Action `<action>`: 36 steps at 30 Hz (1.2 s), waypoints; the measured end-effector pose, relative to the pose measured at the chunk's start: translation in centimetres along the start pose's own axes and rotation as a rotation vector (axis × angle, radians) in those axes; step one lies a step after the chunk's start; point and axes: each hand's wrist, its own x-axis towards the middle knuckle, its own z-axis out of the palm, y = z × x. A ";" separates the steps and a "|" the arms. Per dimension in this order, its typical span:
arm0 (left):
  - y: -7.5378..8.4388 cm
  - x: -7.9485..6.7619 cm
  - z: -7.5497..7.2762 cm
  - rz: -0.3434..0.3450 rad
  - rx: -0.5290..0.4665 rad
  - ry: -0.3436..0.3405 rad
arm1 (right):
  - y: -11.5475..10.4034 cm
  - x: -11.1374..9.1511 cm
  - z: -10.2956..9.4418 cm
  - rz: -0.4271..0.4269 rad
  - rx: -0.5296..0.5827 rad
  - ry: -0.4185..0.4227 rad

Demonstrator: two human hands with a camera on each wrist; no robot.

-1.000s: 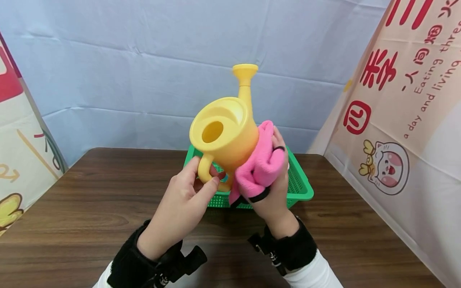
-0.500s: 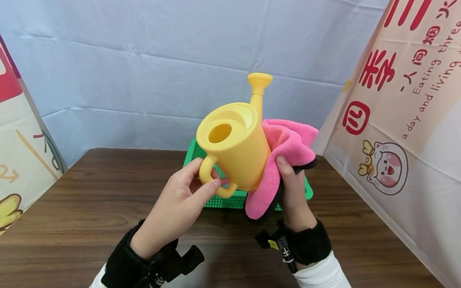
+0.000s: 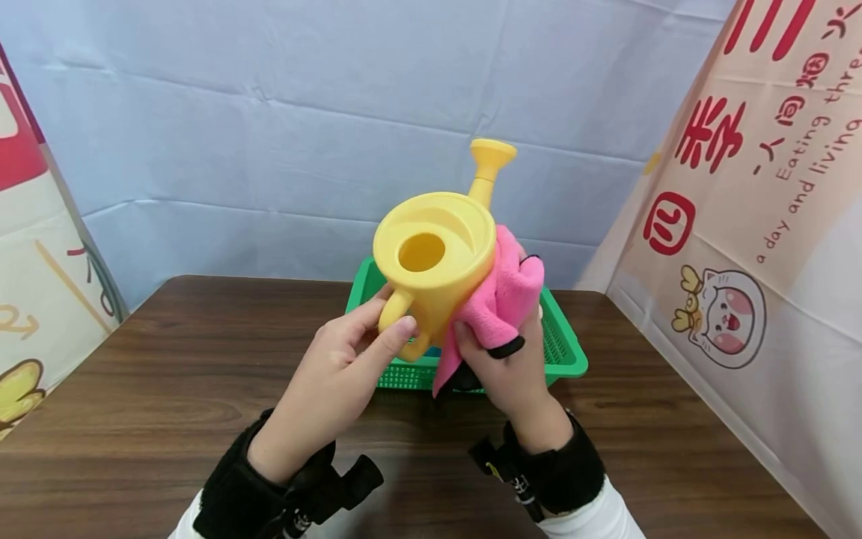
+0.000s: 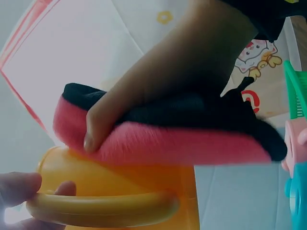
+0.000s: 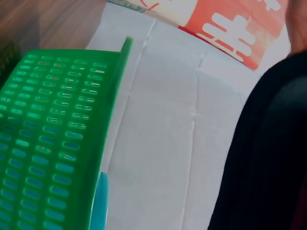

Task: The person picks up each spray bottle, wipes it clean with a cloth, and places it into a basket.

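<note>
A yellow watering can [image 3: 438, 247] is held up over the table, its spout pointing away and up and its top opening facing me. My left hand [image 3: 343, 359] grips its handle [image 4: 105, 210] between thumb and fingers. My right hand [image 3: 508, 367] holds a bunched pink cloth [image 3: 501, 292] with a black edge or backing against the can's right side. In the left wrist view the pink face of the cloth [image 4: 182, 143] lies along the can's body, with the right thumb [image 4: 96, 129] pressed over it. Dark fabric [image 5: 268, 143] fills the right of the right wrist view.
Behind the can, a green perforated basket [image 3: 567, 352] stands on the dark wood table [image 3: 202, 389]. Blue and pink items [image 4: 298, 191] show at the basket in the left wrist view. A pale blue sheet [image 3: 236, 135] hangs behind; printed cloths flank both sides.
The watering can has shifted right and slightly down, its top now turned more toward me. My right hand swung out right with the cloth, then came back against the can's side.
</note>
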 end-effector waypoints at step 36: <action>-0.6 0.2 -0.2 0.203 0.214 0.153 | 1.1 -0.7 -1.8 0.085 0.254 0.087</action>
